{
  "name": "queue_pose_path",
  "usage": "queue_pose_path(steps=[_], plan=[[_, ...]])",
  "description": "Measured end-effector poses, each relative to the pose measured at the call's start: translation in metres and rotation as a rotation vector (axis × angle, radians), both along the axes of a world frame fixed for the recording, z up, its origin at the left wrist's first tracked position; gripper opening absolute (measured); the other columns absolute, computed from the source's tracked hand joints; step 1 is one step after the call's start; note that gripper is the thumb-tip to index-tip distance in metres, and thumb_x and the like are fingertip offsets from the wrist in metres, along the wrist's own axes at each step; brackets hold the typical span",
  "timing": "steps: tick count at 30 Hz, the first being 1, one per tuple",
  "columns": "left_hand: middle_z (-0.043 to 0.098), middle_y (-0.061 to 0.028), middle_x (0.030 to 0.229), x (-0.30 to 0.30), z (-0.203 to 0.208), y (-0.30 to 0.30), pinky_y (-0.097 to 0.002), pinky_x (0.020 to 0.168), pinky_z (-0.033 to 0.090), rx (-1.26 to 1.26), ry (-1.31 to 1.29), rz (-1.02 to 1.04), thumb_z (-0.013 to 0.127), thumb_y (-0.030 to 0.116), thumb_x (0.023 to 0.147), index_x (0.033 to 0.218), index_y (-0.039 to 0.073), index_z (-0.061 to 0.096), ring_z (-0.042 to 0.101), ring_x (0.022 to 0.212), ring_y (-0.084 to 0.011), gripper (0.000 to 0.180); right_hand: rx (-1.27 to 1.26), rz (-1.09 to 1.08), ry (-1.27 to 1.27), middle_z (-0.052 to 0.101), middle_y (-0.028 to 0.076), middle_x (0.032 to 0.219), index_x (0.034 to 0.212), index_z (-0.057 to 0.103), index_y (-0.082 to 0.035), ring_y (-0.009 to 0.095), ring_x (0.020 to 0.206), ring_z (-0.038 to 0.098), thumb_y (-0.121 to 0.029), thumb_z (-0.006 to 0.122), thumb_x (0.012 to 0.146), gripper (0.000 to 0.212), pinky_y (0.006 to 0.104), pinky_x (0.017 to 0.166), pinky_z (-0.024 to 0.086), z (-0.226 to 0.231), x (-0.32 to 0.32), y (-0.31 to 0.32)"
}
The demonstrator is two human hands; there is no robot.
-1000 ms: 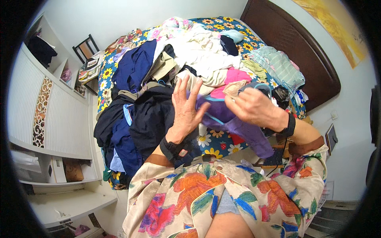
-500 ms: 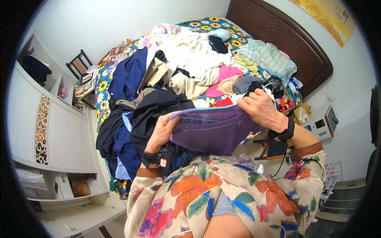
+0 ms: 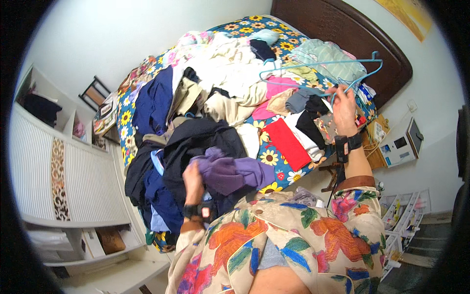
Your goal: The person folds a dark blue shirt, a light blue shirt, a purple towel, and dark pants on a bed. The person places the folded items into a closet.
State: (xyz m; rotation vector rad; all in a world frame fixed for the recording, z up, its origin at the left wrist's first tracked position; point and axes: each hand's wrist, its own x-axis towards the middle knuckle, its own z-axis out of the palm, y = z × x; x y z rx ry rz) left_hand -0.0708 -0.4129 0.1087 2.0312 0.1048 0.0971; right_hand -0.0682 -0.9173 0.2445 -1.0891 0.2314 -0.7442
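My left hand [image 3: 192, 182] is closed on the edge of a crumpled purple garment [image 3: 230, 172], which rests over dark clothes at the near side of the bed. My right hand [image 3: 344, 110] is raised to the right, its fingers closed round a light blue clothes hanger [image 3: 320, 62]. No cloth hangs on the hanger; it is held above the bed, apart from the purple garment. Under and beside my left hand lies a black garment [image 3: 196, 139]. A folded red cloth [image 3: 286, 144] lies between the purple garment and my right arm.
The bed's sunflower-patterned sheet [image 3: 126, 117] carries a navy garment [image 3: 154, 100], heaped cream cloth [image 3: 235, 73] and a pale green striped pillow [image 3: 325, 59]. A dark headboard [image 3: 342, 29] stands behind. White louvred cabinets [image 3: 93, 181] are at left, a wire rack [image 3: 406, 215] at right.
The hanger has come out of the purple garment in my right hand, moving up and right. The garment, stretched between both hands before, now lies bunched at my left hand. The red cloth is uncovered.
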Motion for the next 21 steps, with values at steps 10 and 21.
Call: queue_pose_path(steps=[10,21], plan=[[0.058,-0.0149,0.122,-0.042,-0.019,0.061,-0.0358,0.089,0.047,-0.468,0.174,0.350,0.049,0.044,0.098,0.128,-0.002,0.052,0.059,0.106,-0.0257,0.056,-1.597,-0.309,0.626,0.060,0.018,0.070,0.107,0.062,-0.009,0.038,0.065,0.061,-0.010,0.056,0.089,0.019,0.0464,0.056,0.046,-0.119,-0.075,-0.059],[0.060,-0.0150,0.114,-0.023,0.019,0.006,-0.0351,0.089,0.046,-0.216,0.184,0.272,0.045,0.048,0.099,0.121,-0.006,0.055,0.059,0.100,-0.0231,0.058,-2.273,-0.727,0.416,0.061,0.018,0.115,0.125,0.056,-0.006,0.038,0.112,0.054,-0.004,0.062,0.081,0.044,0.0455,0.096,0.043,0.101,0.071,-0.332]])
